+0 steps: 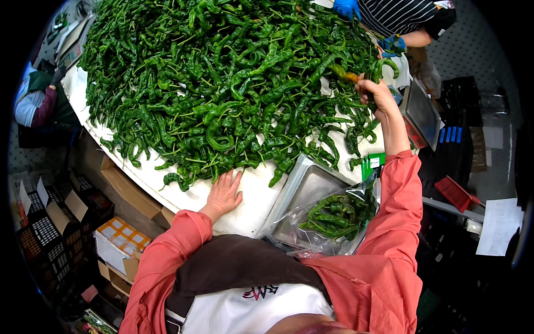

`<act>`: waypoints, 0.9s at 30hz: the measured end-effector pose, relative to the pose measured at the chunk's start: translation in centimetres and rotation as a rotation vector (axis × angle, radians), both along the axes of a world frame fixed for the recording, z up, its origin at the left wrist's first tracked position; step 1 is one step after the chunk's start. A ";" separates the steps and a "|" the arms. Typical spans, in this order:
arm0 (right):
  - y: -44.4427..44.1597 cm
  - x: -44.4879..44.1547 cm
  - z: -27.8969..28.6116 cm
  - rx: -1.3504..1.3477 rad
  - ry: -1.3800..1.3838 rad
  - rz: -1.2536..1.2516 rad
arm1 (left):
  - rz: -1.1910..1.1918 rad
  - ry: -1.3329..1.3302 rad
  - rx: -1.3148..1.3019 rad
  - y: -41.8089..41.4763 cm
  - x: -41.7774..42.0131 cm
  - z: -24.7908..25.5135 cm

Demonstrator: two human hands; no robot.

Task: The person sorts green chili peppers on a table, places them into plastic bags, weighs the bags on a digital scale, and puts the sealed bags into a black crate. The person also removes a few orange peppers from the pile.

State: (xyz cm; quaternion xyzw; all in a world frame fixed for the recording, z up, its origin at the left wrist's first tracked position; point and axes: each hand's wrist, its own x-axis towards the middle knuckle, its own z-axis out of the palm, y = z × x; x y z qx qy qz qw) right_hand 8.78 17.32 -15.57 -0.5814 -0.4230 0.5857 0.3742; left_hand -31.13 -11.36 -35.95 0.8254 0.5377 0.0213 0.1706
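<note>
A large heap of long green peppers covers much of the white tabletop. My left hand lies palm down on the table at the heap's near edge, fingers spread, with nothing gripped. At the heap's right side my right hand is closed on green peppers; how many is unclear. An orange-tinged pepper is just left of those fingers. Close to my body, a clear plastic bag of green peppers rests on a metal scale tray.
Beyond the right edge are a co-worker's blue-gloved hand, another scale and a red brush. A green packet lies by the tray. Another co-worker is at far left. Black crates and a cardboard box stand below left.
</note>
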 end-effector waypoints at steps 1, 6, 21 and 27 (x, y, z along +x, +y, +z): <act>0.3 0.1 0.4 0.013 0.071 -0.007 | -0.003 -0.003 -0.006 0.1 0.0 0.0; 0.4 -0.9 2.0 -0.009 0.098 0.141 | -0.004 -0.032 0.010 0.1 -0.2 -0.2; -8.1 -1.7 -8.7 -0.041 -0.696 0.631 | -0.003 -0.016 0.068 0.0 -0.1 -0.2; -8.9 -3.2 -14.8 0.550 -1.047 0.995 | 0.004 -0.038 -0.003 0.2 -0.1 -0.1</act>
